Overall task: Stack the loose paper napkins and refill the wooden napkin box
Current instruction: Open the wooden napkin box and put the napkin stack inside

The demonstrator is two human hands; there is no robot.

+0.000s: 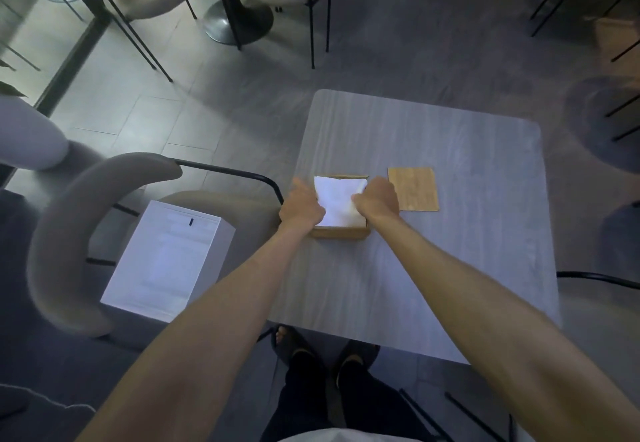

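Head view. A stack of white napkins (341,201) is seated in the wooden napkin box (339,233), which is placed near the middle of the grey wood-grain surface (450,261). The top of the stack is raised above the box walls, and its upper sheets are slightly skewed. The stack is flanked by both hands. The left hand (302,206) is pressed against the left edge of the napkins; whether its grip is closed round them cannot be told, as the fingers are partly hidden. The right hand (377,199) is curled over the right edge of the stack, and its grip is narrow, closed on the napkins. A flat square wooden panel (412,189) is laid just beside the box, on the right. To the left of the surface, a white carton (166,258) is carried on the seat of a curved-back chair (69,220). Sandalled feet (294,341) are visible at the near edge.
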